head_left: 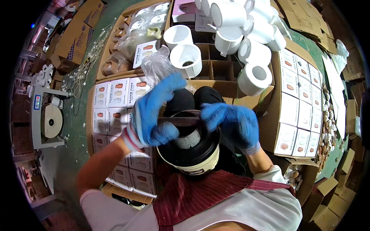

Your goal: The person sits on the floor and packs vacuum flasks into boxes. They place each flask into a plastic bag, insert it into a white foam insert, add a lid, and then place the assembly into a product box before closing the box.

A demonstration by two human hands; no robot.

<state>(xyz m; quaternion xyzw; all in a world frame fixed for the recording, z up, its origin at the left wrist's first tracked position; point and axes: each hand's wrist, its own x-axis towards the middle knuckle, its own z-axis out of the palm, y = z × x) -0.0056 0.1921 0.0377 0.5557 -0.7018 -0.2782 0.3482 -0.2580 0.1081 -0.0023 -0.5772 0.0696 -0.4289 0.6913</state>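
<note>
A round vessel (188,161) with a black top and a cream side sits before my torso, between both hands. A dark bar (179,121) crosses it, and a grey patch shows on the black part. My left hand (154,115), in a blue knitted glove, is blurred at its left, thumb and fingers spread apart. The gloved right hand (234,121) is at the right end of the bar with its fingers curled; blur hides whether it grips anything. Beyond the left fingers lies a clear plastic bag (157,65). My dark-trousered knees show behind the vessel.
White foam cylinders (254,79) are piled on a divided carton (221,70) ahead. Cartons of printed flask boxes (118,92) flank me, with another group of boxes (300,101) at right. Bagged items fill a carton (99,72) ahead left. A strapping machine (37,115) stands far left.
</note>
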